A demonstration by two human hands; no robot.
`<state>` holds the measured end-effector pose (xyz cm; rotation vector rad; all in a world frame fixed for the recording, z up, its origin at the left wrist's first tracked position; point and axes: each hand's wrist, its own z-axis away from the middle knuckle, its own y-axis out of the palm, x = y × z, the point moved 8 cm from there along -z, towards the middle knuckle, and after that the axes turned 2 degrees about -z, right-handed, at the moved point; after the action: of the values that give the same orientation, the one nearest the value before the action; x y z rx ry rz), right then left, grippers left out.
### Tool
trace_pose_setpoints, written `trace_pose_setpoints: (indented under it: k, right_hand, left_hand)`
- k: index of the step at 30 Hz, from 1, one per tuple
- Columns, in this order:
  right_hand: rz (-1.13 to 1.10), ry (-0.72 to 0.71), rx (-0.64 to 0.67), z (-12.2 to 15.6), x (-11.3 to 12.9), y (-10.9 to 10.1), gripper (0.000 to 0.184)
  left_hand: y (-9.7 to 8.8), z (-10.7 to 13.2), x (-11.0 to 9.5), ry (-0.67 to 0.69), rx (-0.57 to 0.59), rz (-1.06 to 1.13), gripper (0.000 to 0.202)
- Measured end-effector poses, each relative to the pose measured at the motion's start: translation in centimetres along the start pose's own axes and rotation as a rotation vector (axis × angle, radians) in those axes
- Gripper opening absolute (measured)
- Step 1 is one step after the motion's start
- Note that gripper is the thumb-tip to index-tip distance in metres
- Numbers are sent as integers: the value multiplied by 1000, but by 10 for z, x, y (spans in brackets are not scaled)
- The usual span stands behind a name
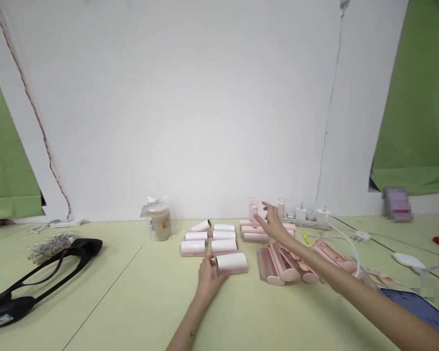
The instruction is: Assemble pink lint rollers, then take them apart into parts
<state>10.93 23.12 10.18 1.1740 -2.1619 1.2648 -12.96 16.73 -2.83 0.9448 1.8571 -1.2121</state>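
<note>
On the table [128,297], toward the middle, the left hand [208,280] clasped a white lint roll [233,263]; farther right, the right hand [273,226] hovered beside upright pink handles [255,215], fingers apart: a picking step, seemingly, calling for a light pinch.

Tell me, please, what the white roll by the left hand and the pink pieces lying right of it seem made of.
White roll: smooth, softly glossy, perhaps coated paper or film, given its even sheen.
Pink pieces: likely rigid plastic, smooth and slightly shiny, given highlights and clean rounded ends.
</note>
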Motion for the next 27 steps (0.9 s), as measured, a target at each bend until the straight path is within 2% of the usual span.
trace_pose_setpoints:
  k: [3, 6, 8, 12, 15, 18, 20, 22, 24, 27]
  right_hand:
    - [-64, -116, 149, 51, 24, 14, 36]
    - [-121, -167, 270, 97, 41, 28, 34]
    - [-312, -40, 300, 116, 37, 36, 42]
    - [-818, 419, 306, 145, 13, 55, 59]
    - [-992, 577, 406, 161, 16, 68, 62]
    - [-1475, 771, 564, 179, 34, 80, 71]
    - [-1748, 908, 580, 187, 41, 83, 68]
    - [-1843, 1007, 517, 191, 37, 83, 62]
    - [-1898, 1053, 459, 193, 33, 83, 57]
    - [-1968, 1081, 406, 193, 27, 82, 49]
  left_hand:
    - [2, 1, -2, 13, 21, 54, 54]
    - [1, 2, -11, 20, 82, 142, 49]
    - [-6, 1, -23, 18, 114, 190, 50]
    - [-13, 3, -60, -17, 218, 223, 47]
    - [2, 9, -91, -47, 337, 195, 40]
    - [27, 16, -113, -75, 417, 122, 40]
    - [40, 18, -119, -97, 430, 63, 41]
    - [46, 17, -121, -115, 427, 24, 42]
    - [46, 16, -121, -125, 423, 18, 42]
    - [36, 15, -117, -141, 408, 66, 42]
